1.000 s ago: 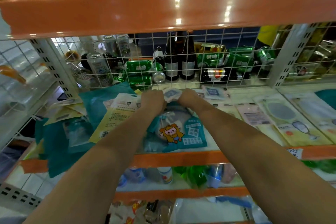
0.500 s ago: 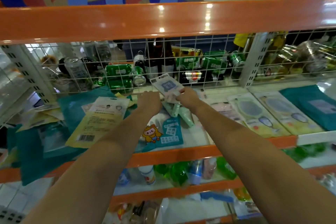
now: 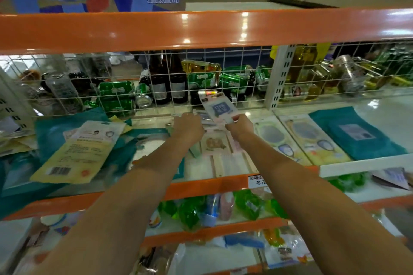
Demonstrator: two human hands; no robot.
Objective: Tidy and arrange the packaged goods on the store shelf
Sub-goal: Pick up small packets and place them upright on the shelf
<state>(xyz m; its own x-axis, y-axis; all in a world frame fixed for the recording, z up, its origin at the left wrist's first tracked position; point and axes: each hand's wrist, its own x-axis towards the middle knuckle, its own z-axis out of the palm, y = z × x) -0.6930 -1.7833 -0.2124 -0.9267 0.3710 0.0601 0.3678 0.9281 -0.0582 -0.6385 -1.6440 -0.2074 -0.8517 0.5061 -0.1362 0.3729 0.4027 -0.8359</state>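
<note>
Packaged goods on the middle shelf [image 3: 366,164], seen from the head camera. We see the right hand [image 3: 240,126] pinching a slim white packet with a blue label [image 3: 218,108] by its lower end, the packet raised clear of the shelf and tilted toward the wire mesh back [image 3: 223,69]. The left hand [image 3: 187,128] reaches down onto the flat packets [image 3: 214,144] at mid-shelf; its fingers are hidden behind the knuckles, so we cannot tell whether it grasps one or only presses on it.

We judge the task partly done. To the right, the yellow mask packs [image 3: 312,140] and a teal pack [image 3: 357,134] lie flat, side by side in rows. To the left, a yellow pack [image 3: 76,154] lies askew over a loose heap of teal packs [image 3: 55,131], and this heap remains to be sorted.

Working room is bounded above by the orange beam [image 3: 201,29], behind by the mesh, and in front by the orange shelf lip [image 3: 201,187]. Bare shelf shows at the far right, near the upright post [image 3: 279,78].
</note>
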